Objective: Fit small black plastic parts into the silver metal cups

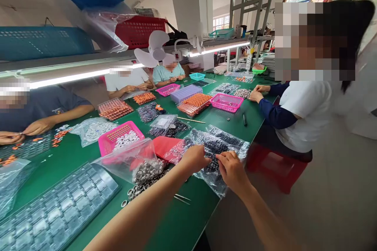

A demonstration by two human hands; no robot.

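At the near right edge of the green table lies a clear plastic bag filled with small black parts. My left hand is closed over its left side, fingers pinched at the plastic. From the right, my right hand reaches to the same bag, its fingers bent and thumb drawn in; what sits between these fingertips is too small to make out. Left of my hands, silver metal rings spill out of an open clear bag. A pair of tweezers lies beneath my left forearm.
A clear moulded tray covers the near left. Beyond are a pink basket of white parts, a red bag, orange parts in trays and another pink basket. A co-worker sits at right; several others work opposite.
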